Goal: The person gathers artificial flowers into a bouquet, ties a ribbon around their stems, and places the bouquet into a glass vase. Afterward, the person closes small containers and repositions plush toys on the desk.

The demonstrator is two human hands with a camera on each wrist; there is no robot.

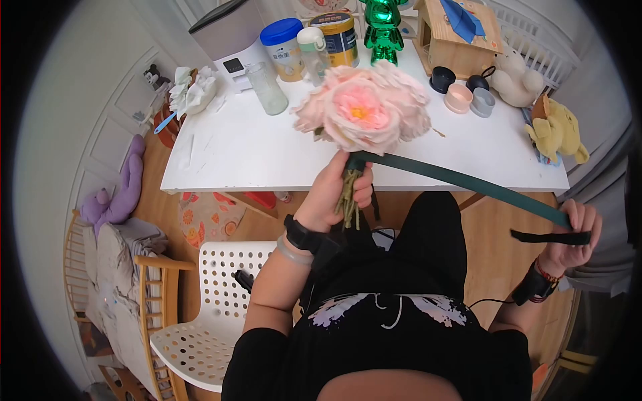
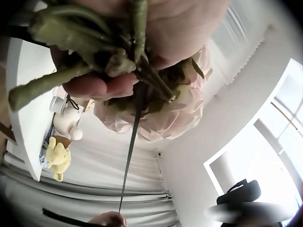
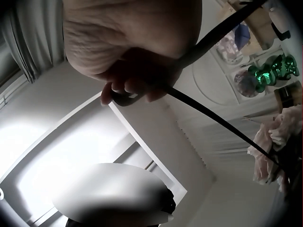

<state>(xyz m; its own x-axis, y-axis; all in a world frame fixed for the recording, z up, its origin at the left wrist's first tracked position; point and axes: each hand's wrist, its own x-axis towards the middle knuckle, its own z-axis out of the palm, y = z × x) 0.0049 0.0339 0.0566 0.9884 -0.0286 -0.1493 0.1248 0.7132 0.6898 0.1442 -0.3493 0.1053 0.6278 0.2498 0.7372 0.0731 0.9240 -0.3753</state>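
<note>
My left hand (image 1: 334, 190) grips the green stems (image 1: 350, 200) of a bouquet of pale pink flowers (image 1: 364, 110) just below the blooms. In the left wrist view, the cut stem ends (image 2: 47, 87) stick out past the curled fingers. A dark green ribbon (image 1: 461, 179) is wrapped at the top of the stems and stretches taut to the right. Out at the far right, my right hand (image 1: 572, 234) holds the ribbon's other part in curled fingers. A short dark tail (image 1: 545, 236) of it hangs out to the left of that hand.
Behind the bouquet stands a white table (image 1: 221, 147) with a glass vase (image 1: 267, 90), a blue-lidded can (image 1: 282, 50), a green shiny figure (image 1: 384, 33), small cups (image 1: 458, 98) and a yellow plush toy (image 1: 558, 130). A white perforated chair (image 1: 221, 294) is at the left.
</note>
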